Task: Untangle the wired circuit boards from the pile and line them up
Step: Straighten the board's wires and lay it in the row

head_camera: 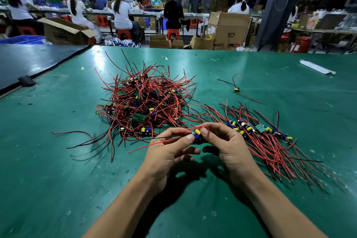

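Note:
A tangled pile of small circuit boards with red and black wires (144,100) lies in the middle of the green table (58,170). To its right, a row of lined-up boards (258,128) lies with wires trailing toward me. Both hands hold one board (197,135) with yellow and blue parts just above the table, between pile and row. My left hand (170,152) pinches it from the left with thumb and fingers. My right hand (226,145) pinches it from the right. Its red wires run off to the left across my left hand.
A single wired board (236,89) lies apart at the back right. A white strip (316,67) lies further right. A black clip (27,80) sits at the seam with a dark table on the left. Cardboard boxes and seated workers are beyond the far edge.

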`<state>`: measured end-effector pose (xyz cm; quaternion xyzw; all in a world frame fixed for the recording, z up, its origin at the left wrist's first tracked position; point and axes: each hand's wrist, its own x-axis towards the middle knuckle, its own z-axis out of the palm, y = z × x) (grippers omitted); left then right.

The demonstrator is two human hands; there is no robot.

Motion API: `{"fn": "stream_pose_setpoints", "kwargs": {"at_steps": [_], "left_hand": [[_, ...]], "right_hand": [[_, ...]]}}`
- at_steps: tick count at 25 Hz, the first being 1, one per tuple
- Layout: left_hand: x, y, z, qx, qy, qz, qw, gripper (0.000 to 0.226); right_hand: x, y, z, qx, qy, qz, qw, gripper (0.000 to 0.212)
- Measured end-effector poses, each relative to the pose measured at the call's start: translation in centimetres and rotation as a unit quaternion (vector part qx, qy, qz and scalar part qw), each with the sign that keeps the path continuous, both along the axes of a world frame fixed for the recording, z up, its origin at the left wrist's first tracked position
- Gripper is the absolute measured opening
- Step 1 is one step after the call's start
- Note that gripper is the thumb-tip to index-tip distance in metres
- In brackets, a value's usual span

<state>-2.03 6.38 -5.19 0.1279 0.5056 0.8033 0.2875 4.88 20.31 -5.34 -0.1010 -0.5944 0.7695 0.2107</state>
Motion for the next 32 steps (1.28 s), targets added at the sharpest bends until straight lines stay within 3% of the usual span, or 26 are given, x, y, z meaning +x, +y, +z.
{"fn": "stream_pose_setpoints", "kwargs": {"at_steps": [4, 7, 10, 14, 25, 32], "left_hand": [[0.1, 0.1, 0.0, 0.010, 0.057, 0.014, 0.998, 0.019], [0.1, 0.0, 0.1, 0.017, 0.082, -0.018, 0.996, 0.025], [-0.3, 0.0, 0.2, 0.059, 0.010, -0.099, 0.993, 0.038], [-0.4, 0.3, 0.6, 0.022, -0.091, -0.135, 0.986, 0.026], [0.6, 0.4, -0.1, -0.110, 0.005, -0.173, 0.979, 0.009], [1.0, 1.0, -0.5, -0.130, 0.007, -0.126, 0.983, 0.008]], "right_hand": [[-0.4, -0.2, 0.0, -0.175, -0.018, -0.002, 0.984, 0.024], [-0.3, 0.0, 0.3, -0.217, -0.050, 0.005, 0.975, 0.015], [-0.3, 0.4, 0.3, -0.184, -0.066, -0.004, 0.981, 0.020], [-0.2, 0.0, -0.1, -0.158, -0.062, 0.046, 0.984, 0.021], [0.0, -0.1, 0.0, -0.008, -0.160, 0.010, 0.987, 0.044], [0.4, -0.3, 0.0, 0.020, -0.142, 0.006, 0.990, 0.038]]}}
